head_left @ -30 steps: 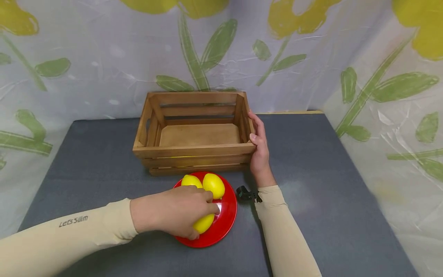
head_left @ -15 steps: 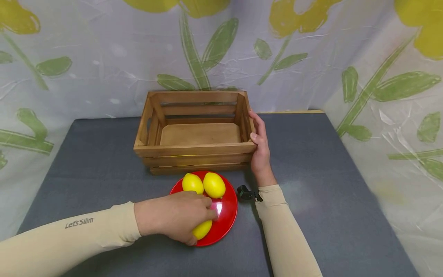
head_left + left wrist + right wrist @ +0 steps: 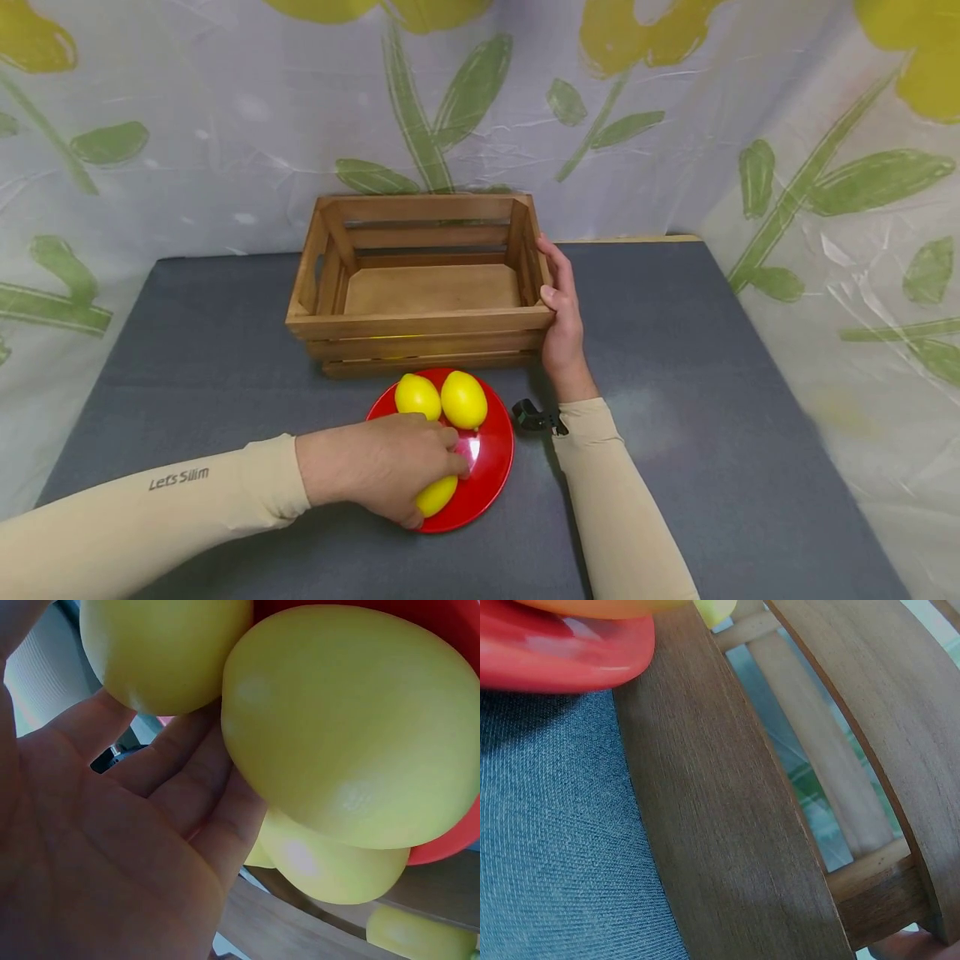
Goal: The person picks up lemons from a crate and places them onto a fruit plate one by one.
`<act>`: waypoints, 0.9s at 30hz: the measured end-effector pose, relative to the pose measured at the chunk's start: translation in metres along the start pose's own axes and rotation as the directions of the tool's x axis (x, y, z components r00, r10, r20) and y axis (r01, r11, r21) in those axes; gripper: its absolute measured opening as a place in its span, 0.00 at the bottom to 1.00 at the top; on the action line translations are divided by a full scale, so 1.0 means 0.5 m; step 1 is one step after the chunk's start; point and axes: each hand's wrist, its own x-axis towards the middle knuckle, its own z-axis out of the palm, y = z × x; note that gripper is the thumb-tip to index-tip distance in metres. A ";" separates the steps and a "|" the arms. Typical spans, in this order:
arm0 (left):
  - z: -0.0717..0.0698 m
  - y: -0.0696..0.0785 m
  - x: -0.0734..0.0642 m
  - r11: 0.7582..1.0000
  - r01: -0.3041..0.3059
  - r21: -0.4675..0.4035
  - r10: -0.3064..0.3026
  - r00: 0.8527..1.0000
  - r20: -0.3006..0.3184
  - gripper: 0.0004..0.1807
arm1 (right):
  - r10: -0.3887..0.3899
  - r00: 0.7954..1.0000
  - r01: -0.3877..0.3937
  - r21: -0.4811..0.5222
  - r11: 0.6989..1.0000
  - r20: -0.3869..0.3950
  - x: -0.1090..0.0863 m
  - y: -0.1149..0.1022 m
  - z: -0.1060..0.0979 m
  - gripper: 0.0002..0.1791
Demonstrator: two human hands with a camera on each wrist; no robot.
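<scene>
In the head view, my left hand (image 3: 386, 462) is over the near-left part of a red plate (image 3: 491, 471). Its thumb and fingers hold a yellow lemon (image 3: 437, 497) at the near rim. Two more lemons, a left one (image 3: 417, 396) and a right one (image 3: 464, 401), lie at the plate's far side. Close up in the left wrist view, one lemon (image 3: 165, 652) sits by the fingers and a larger-looking lemon (image 3: 352, 727) beside it. My right hand (image 3: 564, 329) grips the right end of a slatted wooden crate (image 3: 420, 325), thumb on its rim.
Yellow shows through the crate's front slats; the left wrist view has a yellow lemon (image 3: 420, 934) there. The crate stands just behind the plate on a dark grey cloth (image 3: 675, 400). A flower-patterned curtain (image 3: 262, 125) borders the table's back and sides.
My left hand has shifted slightly toward the near edge along with the lemon, uncovering more of the far left lemon. My right hand stays on the crate.
</scene>
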 end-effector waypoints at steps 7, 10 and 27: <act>-0.004 0.000 -0.003 1.000 0.005 -0.020 -0.005 1.000 0.002 0.42 | 0.014 1.000 -0.014 -0.015 1.000 -0.002 -0.002 -0.003 0.001 0.39; -0.008 0.002 -0.011 1.000 0.002 -0.031 -0.002 1.000 -0.022 0.40 | 0.011 1.000 -0.011 -0.012 1.000 -0.002 -0.002 -0.002 0.001 0.39; -0.176 -0.035 -0.104 0.968 -0.030 -0.248 0.001 0.993 -0.114 0.32 | -0.006 1.000 0.007 0.026 1.000 -0.007 0.000 0.003 0.001 0.40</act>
